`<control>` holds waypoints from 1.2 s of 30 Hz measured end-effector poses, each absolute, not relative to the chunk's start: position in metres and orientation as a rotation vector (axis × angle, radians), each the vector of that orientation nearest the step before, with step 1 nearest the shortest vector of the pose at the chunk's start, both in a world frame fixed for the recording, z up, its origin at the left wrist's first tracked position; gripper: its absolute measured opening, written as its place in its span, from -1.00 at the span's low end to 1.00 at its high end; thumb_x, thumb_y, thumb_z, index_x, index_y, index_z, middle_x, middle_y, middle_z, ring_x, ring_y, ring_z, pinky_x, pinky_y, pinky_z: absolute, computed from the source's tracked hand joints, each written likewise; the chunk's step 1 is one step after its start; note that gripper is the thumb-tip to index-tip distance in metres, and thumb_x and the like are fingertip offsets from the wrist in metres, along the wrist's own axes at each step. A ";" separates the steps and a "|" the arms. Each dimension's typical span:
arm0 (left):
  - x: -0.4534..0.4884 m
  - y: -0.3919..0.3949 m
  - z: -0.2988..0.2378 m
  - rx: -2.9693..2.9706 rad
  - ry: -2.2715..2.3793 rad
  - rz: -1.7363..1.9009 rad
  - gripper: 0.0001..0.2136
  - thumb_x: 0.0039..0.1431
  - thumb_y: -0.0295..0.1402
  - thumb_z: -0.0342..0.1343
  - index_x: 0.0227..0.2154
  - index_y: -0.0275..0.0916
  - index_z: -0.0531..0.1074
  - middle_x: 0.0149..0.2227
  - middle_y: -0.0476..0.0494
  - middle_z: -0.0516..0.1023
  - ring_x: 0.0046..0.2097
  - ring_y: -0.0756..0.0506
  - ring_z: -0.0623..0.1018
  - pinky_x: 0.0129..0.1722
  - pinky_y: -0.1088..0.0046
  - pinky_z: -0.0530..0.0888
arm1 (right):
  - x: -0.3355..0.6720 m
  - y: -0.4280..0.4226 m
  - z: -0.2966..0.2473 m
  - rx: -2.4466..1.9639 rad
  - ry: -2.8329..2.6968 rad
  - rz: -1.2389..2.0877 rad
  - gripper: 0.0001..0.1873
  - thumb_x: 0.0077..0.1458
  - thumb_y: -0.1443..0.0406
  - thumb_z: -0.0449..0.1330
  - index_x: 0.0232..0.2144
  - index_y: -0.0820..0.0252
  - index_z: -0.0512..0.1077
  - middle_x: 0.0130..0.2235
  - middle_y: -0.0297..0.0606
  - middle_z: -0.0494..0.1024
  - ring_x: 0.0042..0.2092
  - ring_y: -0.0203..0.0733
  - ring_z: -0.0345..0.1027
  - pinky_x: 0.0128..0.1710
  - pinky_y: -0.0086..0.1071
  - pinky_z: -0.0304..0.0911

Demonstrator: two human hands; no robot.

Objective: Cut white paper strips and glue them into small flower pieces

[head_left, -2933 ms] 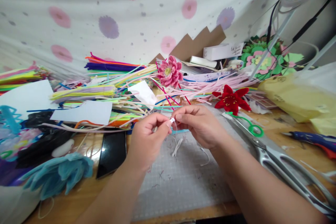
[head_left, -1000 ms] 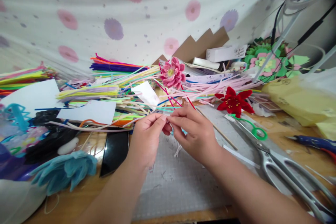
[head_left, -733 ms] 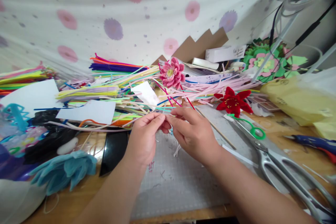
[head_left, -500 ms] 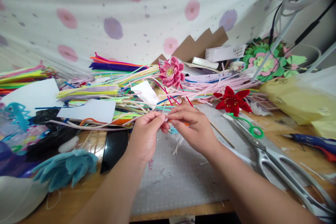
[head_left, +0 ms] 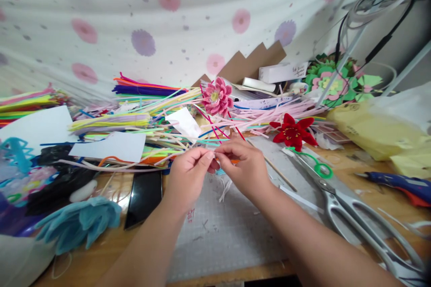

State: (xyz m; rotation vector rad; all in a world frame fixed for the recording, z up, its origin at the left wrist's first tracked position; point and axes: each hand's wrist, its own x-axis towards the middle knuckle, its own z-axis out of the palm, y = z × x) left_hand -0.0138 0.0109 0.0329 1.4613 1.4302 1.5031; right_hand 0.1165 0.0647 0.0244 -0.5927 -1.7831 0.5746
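Note:
My left hand (head_left: 191, 175) and my right hand (head_left: 243, 165) meet fingertip to fingertip above the grey cutting mat (head_left: 232, 242). Both are closed in a pinch, with a tiny pale piece between them, too small and too covered by the fingers to name. Some thin white strands (head_left: 225, 188) lie on the mat just below my hands, with a bit of light blue beside them. Beyond my fingers are a pink pipe-cleaner flower (head_left: 217, 97) and, to the right, a red flower (head_left: 292, 132) with pointed petals.
Large scissors (head_left: 350, 215) and a blue glue gun (head_left: 397, 182) lie at the right. Bundles of pipe cleaners (head_left: 111, 121) cover the back. To the left are a black phone (head_left: 144, 197) and a blue fluffy flower (head_left: 81, 222). A thin wooden stick (head_left: 279, 172) rests on the mat.
My right fingers have closed in, thumb and forefinger now pinching against the left fingertips. The whole view has shifted slightly.

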 end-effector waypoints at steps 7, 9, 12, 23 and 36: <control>-0.013 0.013 0.029 1.502 1.472 1.484 -0.89 0.11 -0.41 0.11 -0.49 -0.26 0.48 -0.52 0.02 0.49 -0.44 0.02 0.45 -0.42 0.53 0.37 | 0.116 0.064 0.022 -0.576 -1.758 0.410 -0.85 -0.02 0.49 0.16 -0.52 0.23 0.47 -0.47 -0.26 0.49 -0.41 -0.27 0.36 -0.41 -0.42 0.29; -0.013 0.014 0.027 1.514 1.488 1.499 -0.88 0.12 -0.40 0.11 -0.49 -0.25 0.48 -0.51 0.02 0.50 -0.44 0.01 0.45 -0.41 0.52 0.37 | 0.115 0.063 0.022 -0.609 -1.705 0.561 -0.86 -0.03 0.48 0.16 -0.54 0.22 0.45 -0.48 -0.30 0.46 -0.43 -0.30 0.34 -0.46 -0.45 0.29; -0.012 0.014 0.026 1.526 1.502 1.522 -0.90 0.13 -0.37 0.11 -0.44 -0.23 0.49 -0.49 0.02 0.51 -0.42 0.00 0.47 -0.39 0.50 0.38 | 0.114 0.063 0.023 -0.653 -1.620 0.844 -0.91 -0.05 0.43 0.17 -0.54 0.21 0.43 -0.48 -0.33 0.44 -0.46 -0.32 0.34 -0.51 -0.47 0.28; -0.010 0.005 0.032 1.714 1.540 1.579 -0.88 0.17 -0.40 0.08 -0.43 -0.20 0.49 -0.48 0.03 0.54 -0.41 -0.01 0.52 -0.37 0.49 0.42 | 0.116 0.067 0.025 -0.473 -1.395 1.416 -0.91 -0.15 0.35 0.33 -0.55 0.18 0.46 -0.52 -0.39 0.47 -0.48 -0.29 0.37 -0.45 -0.35 0.33; -0.012 0.002 0.034 2.005 1.642 1.541 -0.85 0.22 -0.40 0.03 -0.41 -0.20 0.48 -0.43 -0.03 0.57 -0.32 -0.07 0.56 -0.25 0.40 0.44 | 0.116 0.068 0.029 -0.378 -1.233 1.677 -0.87 -0.22 0.38 0.40 -0.53 0.19 0.53 -0.55 -0.41 0.54 -0.49 -0.35 0.41 -0.44 -0.44 0.33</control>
